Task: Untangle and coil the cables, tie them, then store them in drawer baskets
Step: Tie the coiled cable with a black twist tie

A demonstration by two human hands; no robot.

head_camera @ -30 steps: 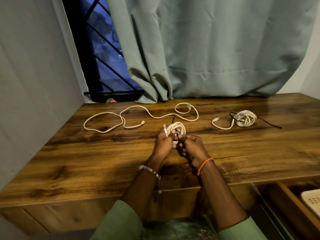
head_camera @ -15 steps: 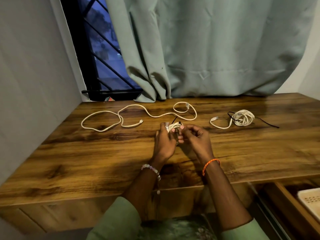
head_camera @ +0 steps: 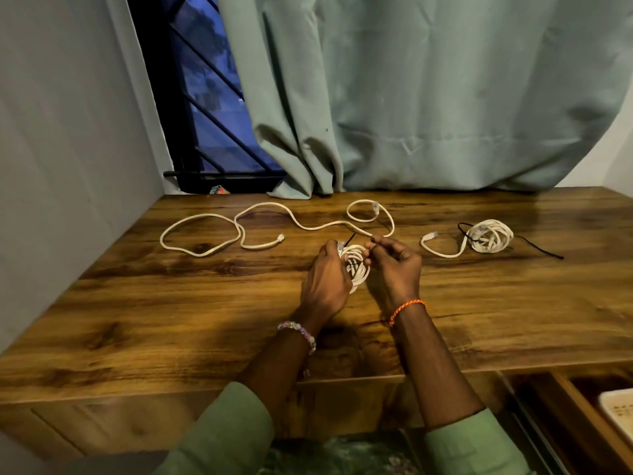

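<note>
Now your left hand curls round coiled white cable bundle near wooden desk middle; your right hand pinches thin black tie beside it.

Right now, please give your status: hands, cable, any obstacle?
Left hand grips white cable coil. Right hand pinches black tie. Loose cable lies behind, apart; nothing blocks.

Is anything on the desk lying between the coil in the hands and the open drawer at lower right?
Nothing visible does. The held coil sits between the left hand and right hand; the wooden desk is bare toward the drawer. The tied coil lies farther back, off that path.
</note>
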